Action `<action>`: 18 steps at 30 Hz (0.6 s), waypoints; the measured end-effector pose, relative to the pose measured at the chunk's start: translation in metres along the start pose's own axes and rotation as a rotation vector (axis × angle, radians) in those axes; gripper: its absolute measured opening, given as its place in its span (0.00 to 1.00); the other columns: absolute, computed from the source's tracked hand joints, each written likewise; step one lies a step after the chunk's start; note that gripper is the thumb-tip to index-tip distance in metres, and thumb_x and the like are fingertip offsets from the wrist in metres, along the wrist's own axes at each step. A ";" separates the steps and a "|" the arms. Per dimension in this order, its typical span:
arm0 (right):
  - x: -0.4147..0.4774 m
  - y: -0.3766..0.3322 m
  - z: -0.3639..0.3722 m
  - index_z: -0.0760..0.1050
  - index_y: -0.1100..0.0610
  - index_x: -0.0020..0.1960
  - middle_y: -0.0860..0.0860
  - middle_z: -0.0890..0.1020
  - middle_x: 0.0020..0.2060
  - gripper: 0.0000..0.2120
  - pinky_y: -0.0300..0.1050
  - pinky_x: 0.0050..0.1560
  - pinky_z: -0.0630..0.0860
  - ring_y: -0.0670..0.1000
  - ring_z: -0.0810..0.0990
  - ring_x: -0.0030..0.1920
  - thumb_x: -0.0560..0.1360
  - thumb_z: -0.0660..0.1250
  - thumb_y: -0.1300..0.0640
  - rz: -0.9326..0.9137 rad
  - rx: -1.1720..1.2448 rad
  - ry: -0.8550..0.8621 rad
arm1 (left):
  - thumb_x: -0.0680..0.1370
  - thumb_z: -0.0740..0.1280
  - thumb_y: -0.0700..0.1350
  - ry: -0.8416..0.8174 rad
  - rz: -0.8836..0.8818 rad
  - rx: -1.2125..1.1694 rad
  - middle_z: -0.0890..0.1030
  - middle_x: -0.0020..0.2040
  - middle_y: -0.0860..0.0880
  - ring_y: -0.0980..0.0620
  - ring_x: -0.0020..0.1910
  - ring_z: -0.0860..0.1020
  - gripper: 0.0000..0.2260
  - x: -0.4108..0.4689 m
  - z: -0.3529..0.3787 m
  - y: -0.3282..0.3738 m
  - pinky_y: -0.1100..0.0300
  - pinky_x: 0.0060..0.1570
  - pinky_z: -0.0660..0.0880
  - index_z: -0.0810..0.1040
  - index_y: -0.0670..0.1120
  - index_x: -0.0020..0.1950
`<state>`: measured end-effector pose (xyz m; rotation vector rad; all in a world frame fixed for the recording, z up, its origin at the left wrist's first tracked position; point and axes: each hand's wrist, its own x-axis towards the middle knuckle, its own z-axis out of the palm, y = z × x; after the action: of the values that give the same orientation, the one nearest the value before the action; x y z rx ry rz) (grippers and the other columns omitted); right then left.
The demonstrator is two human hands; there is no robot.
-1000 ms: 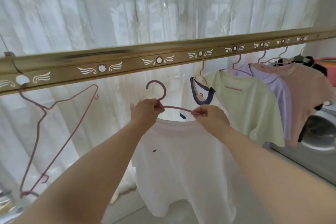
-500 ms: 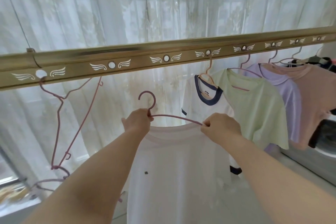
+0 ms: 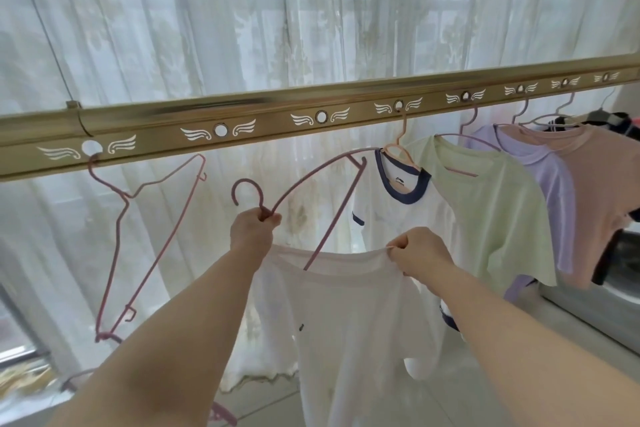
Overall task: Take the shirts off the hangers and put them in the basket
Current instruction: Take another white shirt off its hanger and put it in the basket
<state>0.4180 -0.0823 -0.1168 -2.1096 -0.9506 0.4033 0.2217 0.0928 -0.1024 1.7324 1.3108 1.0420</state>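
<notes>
A pink hanger is gripped by the L hand at its neck, just under the hook, w/ the fingers curled tight round the wire and pressed together. The hook is held free below the gold rail, touching nothing. The hanger is tilted hard: its right shoulder is raised clear of the cloth, and its bottom bar is slanted down into the neck opening of the white shirt. Its left shoulder is hidden by hand & cloth.

The collar is pinched at its right side by the R hand, w/ thumb and forefinger nipped on the rim and the other fingers curled in. The collar edge is drawn into a shallow sag between the two hands. The shirt is found centre and near, below both hands, its body drooped toward the floor in front of the sheer curtain.

To the left, a bare hanger is hooked in a rail hole and tilted. To the right, farther along the rail, four tees are hung: navy-trimmed tee, green tee, lilac tee, peach tee. Dark clothing is seen at the far right end; what it is can't be told.
</notes>
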 end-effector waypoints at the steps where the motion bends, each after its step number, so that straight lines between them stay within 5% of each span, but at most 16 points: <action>1: 0.000 -0.002 0.003 0.77 0.62 0.33 0.55 0.85 0.40 0.11 0.45 0.40 0.80 0.50 0.78 0.35 0.71 0.64 0.59 -0.015 -0.019 -0.001 | 0.77 0.69 0.45 -0.008 0.003 -0.068 0.83 0.43 0.47 0.47 0.48 0.81 0.05 0.000 0.001 0.004 0.55 0.49 0.74 0.81 0.44 0.45; 6: -0.001 -0.008 0.024 0.69 0.58 0.35 0.53 0.73 0.32 0.12 0.43 0.35 0.68 0.51 0.70 0.33 0.75 0.63 0.54 -0.074 -0.098 -0.027 | 0.77 0.69 0.43 -0.008 0.124 -0.338 0.85 0.42 0.48 0.52 0.44 0.84 0.04 -0.001 0.006 0.037 0.64 0.46 0.74 0.81 0.44 0.45; 12: 0.008 -0.004 0.031 0.67 0.59 0.42 0.51 0.73 0.34 0.09 0.38 0.31 0.66 0.47 0.69 0.32 0.79 0.56 0.59 -0.069 -0.095 0.029 | 0.77 0.69 0.44 0.015 0.397 0.016 0.80 0.36 0.52 0.56 0.36 0.76 0.05 0.002 0.002 0.031 0.67 0.36 0.68 0.81 0.45 0.42; 18: 0.019 -0.003 0.026 0.68 0.60 0.46 0.52 0.73 0.36 0.07 0.42 0.33 0.66 0.49 0.70 0.34 0.80 0.54 0.59 -0.023 -0.049 0.107 | 0.76 0.70 0.43 0.137 0.250 0.085 0.78 0.34 0.51 0.52 0.35 0.75 0.04 0.007 -0.010 -0.023 0.72 0.32 0.64 0.81 0.43 0.42</action>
<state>0.4148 -0.0535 -0.1313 -2.1399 -0.9299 0.2549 0.2049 0.1052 -0.1174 1.9554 1.2592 1.2807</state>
